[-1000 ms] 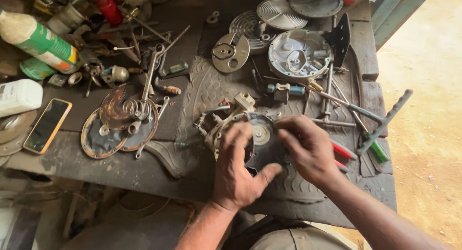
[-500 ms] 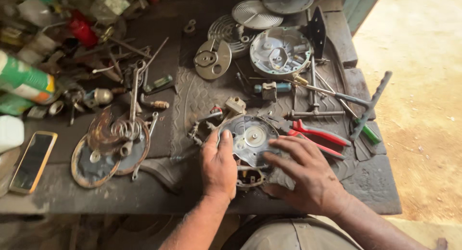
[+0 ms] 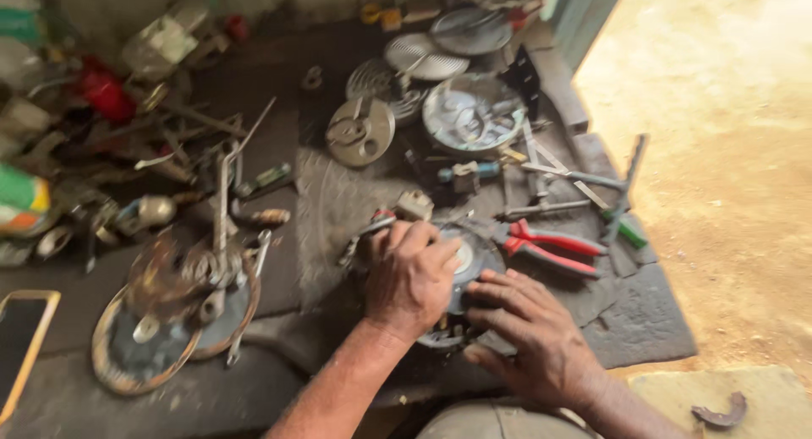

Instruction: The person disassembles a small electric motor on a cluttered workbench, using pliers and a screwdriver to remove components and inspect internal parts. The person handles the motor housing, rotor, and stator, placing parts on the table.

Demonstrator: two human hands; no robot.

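A round metal motor part [image 3: 471,255] with coils and a pale centre disc lies on the dark workbench [image 3: 330,194] in front of me. My left hand [image 3: 409,274] rests on top of it, fingers curled over its left half. My right hand [image 3: 531,337] grips its lower right edge from the near side. Much of the part is hidden under both hands. Red-handled pliers [image 3: 545,244] lie just right of it.
A rusty round plate with a wrench on it [image 3: 182,308] lies to the left. Round metal covers [image 3: 474,113] and a small disc [image 3: 360,132] lie at the back. Loose tools [image 3: 575,181] lie right, a phone [image 3: 21,342] far left, sandy ground [image 3: 727,151] beyond the bench.
My left hand has slid further over the top of the motor part. My right hand has moved down to its near edge. The view has shifted towards the left.
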